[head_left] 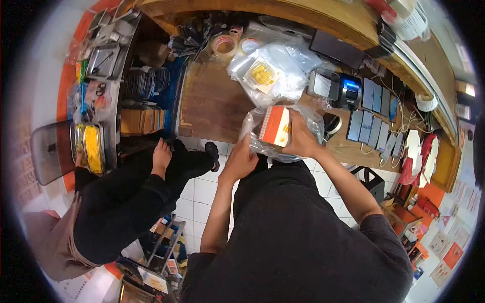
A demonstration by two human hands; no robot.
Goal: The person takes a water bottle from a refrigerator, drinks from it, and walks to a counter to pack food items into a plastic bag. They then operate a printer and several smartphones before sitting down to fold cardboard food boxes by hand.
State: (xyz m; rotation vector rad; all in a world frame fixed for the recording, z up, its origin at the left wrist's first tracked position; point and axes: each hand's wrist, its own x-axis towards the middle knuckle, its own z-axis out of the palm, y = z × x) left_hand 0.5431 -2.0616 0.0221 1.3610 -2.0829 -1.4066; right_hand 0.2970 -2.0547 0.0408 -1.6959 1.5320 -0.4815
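White floor tiles point(202, 194) pave a cramped workroom where a brown wooden table point(212, 103) runs beneath a timber shelf point(303, 14); from where I stand, a person in dark clothes bends over the table's near edge, right hand point(301, 136) wrapped around the side of an orange-and-white box point(274, 125), left hand point(241, 160) at the near left rim of the clear plastic bag point(314, 123) about it, though whether those fingers are closed on the film I cannot tell; the box sits tilted within the spread bag, at the table's front.

Beyond it, a small clear container point(262, 74) of yellow pieces rests on a pile of plastic sheets point(290, 60), with rolls of tape point(224, 45) behind; toward the right, a dark machine point(350, 92) glows with a blue panel beside a clear bin point(323, 86), and phones point(366, 126) lie in two rows among white cables; papers point(447, 242) cover the far right wall.

At left, a co-worker in black stands by a metal counter, one hand point(160, 157) lowered, the other point(79, 159) beside a rectangular container point(94, 149) filled with yellow food; a steel tray point(103, 60) sits farther along the counter.
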